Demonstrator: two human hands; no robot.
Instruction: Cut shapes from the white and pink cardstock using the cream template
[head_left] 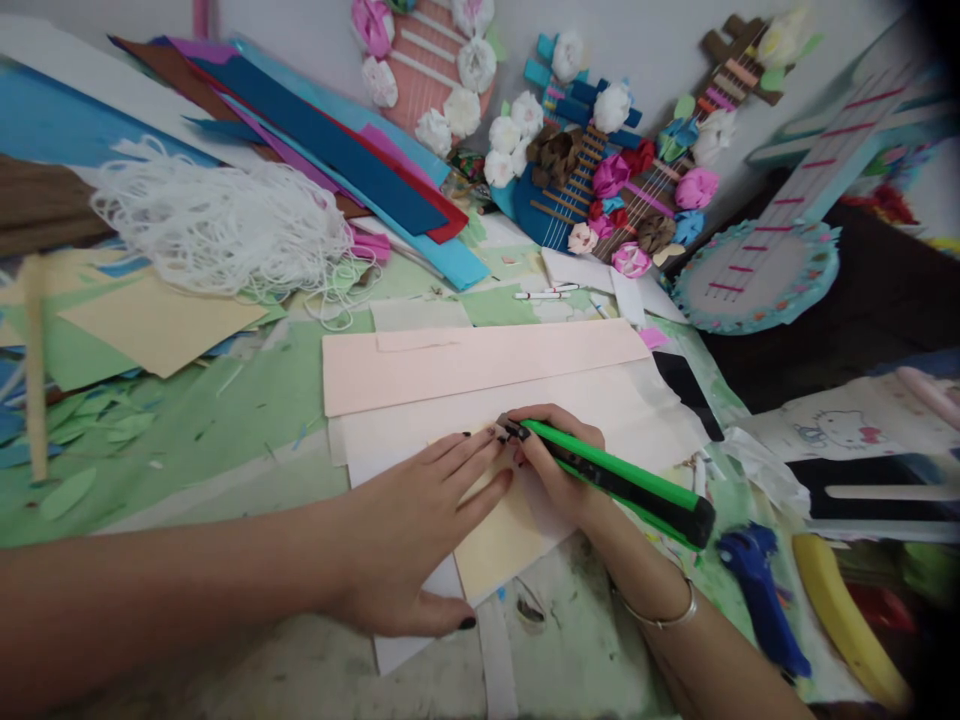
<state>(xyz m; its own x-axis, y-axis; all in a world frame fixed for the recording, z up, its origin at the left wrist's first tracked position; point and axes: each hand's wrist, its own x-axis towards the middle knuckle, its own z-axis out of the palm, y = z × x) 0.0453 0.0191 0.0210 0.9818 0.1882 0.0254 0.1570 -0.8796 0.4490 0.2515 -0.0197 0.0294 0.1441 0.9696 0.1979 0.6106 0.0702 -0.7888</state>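
Observation:
My right hand (pixel 559 465) grips a green and black utility knife (pixel 622 480), its blade end pointing left at the fingertips of my other hand. Spread flat, my left hand (pixel 427 530) presses on a cream sheet of paper (pixel 499 555) that lies over white paper (pixel 397 655). Both hands meet near the sheet's upper part, so the blade tip is mostly hidden. Just beyond them lies a pale pink strip of card (pixel 480 365) on top of the white sheets.
White string (pixel 217 220) is heaped at the left, near coloured foam sheets (pixel 322 140). Decorated paper guitars (pixel 570 180) lean at the back. A blue glue gun (pixel 761 590) and a banana (pixel 844 620) lie at the right. Paper scraps (pixel 97 420) litter the left side.

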